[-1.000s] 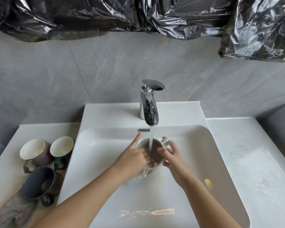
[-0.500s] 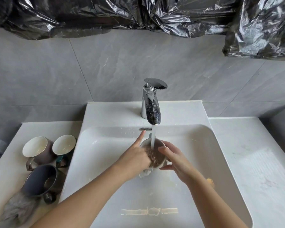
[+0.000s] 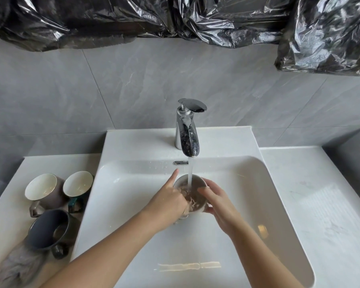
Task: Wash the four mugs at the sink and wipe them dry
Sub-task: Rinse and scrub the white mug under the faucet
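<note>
Right grip (image 3: 218, 202) cupping mug (image 3: 200, 180), left grip (image 3: 166, 202) inside (wet)

Bathroom: white basin (image 3: 279, 206) w/ chrome tap (image 3: 187, 132), grey wall tiles (image 3: 133, 90), counter (image 3: 324, 196).

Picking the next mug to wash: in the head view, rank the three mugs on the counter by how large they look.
1. dark grey mug, though it is nearest the camera, so unsure.
2-3. brown mug and green-handled mug look alike; not ranked.
</note>
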A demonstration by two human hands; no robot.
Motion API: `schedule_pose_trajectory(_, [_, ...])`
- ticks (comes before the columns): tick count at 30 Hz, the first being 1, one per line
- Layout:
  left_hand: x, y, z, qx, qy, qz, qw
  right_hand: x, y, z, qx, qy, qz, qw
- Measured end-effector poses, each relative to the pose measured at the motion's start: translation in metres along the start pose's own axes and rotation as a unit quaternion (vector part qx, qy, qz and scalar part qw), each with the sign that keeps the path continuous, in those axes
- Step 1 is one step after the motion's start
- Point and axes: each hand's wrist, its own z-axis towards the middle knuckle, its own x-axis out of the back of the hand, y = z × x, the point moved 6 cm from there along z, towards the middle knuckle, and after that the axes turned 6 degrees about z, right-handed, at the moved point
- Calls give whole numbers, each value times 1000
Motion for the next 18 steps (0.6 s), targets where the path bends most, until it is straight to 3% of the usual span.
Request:
schedule_pose_trajectory(3, [-6,8,-2,14,38,-19,999,1,13,-6,-1,41,64,997])
schedule_pose_trajectory(8, [-6,18,-2,81,110,-147,980,-10,18,-10,-12,13,145,989])
schedule_pose_trajectory(14, [-11,-3,-5,16,-36,-24,999,2,5,1,-34,-40,15,998])
schedule_pose_trajectory(18, [-9,-1,-3,32,-43,-51,997,0,-6,4,-25,-46,-34,998])
